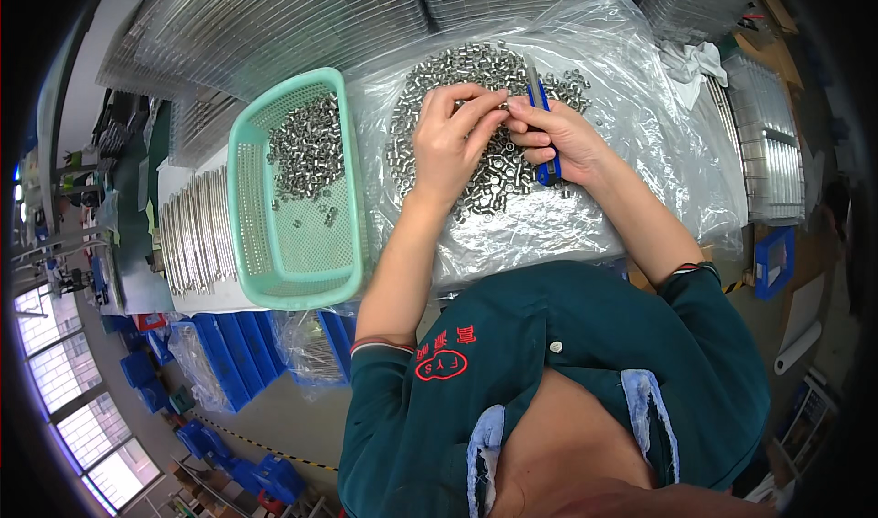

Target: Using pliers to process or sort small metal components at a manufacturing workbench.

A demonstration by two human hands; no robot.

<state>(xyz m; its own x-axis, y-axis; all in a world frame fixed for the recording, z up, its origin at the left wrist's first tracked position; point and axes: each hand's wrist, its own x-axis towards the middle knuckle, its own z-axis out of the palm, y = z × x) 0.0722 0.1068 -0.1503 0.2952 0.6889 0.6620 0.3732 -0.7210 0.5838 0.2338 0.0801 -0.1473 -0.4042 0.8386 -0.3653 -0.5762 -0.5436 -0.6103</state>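
Observation:
A heap of small shiny metal fittings (498, 184) lies on a clear plastic sheet (613, 88). Over the heap, the fingertips of my two hands meet. My left hand (455, 140) is closed in a pinch; whatever tiny piece sits at its fingertips is too small to make out. In my right hand (569, 140) is a blue utility knife (550, 172), held upright in the picture with its metal end pointing away from me. The thumb and forefinger of that hand come together beside my left fingertips.
Left of the heap stands a pale green plastic basket (240, 180), partly filled with similar metal fittings. Metal rods (199, 234) lie beyond it. Wire racks (274, 24) line the far side, and more racks (770, 143) stand at right. Blue bins (233, 353) sit below the table edge.

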